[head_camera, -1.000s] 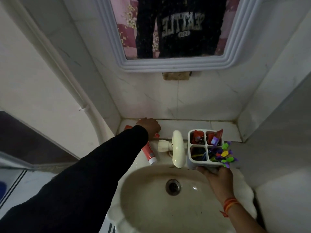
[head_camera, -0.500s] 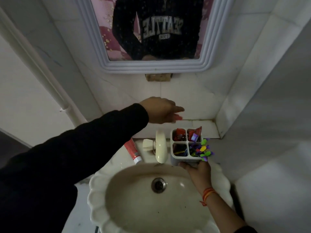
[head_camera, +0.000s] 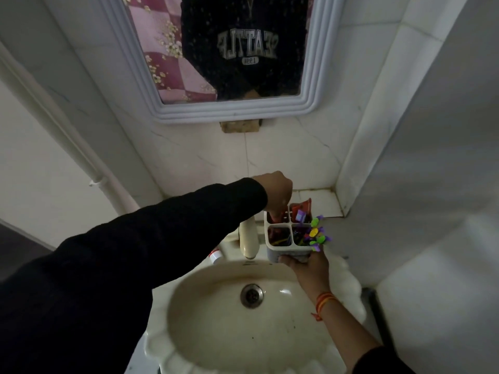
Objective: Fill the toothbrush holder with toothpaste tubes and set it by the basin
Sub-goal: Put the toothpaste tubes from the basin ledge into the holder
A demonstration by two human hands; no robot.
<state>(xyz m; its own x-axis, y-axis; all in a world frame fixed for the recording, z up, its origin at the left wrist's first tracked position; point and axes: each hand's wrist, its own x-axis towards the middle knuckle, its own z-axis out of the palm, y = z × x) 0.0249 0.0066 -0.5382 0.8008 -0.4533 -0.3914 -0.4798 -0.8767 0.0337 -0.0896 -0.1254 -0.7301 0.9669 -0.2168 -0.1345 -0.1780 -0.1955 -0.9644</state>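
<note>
A white four-compartment toothbrush holder point(head_camera: 286, 251) is held above the basin's back right edge, with my right hand point(head_camera: 307, 268) gripping its lower front. My left hand point(head_camera: 275, 193) hovers over the back left compartment, its fingertips pinching a red toothpaste tube point(head_camera: 276, 217) that dips into that compartment. A second red tube point(head_camera: 303, 207) sticks out of the back right compartment. Colourful toothbrushes point(head_camera: 316, 234) lean out of the front right one. Another toothpaste tube point(head_camera: 216, 256) lies on the basin's ledge left of the tap, mostly hidden by my left sleeve.
The cream tap point(head_camera: 249, 238) stands just left of the holder. Below lies the oval basin point(head_camera: 216, 333) with its drain point(head_camera: 251, 295). A tiled ledge point(head_camera: 321, 201) runs behind the holder, a framed mirror point(head_camera: 232, 113) hangs above, and a white pipe point(head_camera: 81, 147) runs down the left wall.
My left hand left the ledge at the left, swung right with a red tube and came down onto the holder's back left compartment. My right hand kept hold of the holder.
</note>
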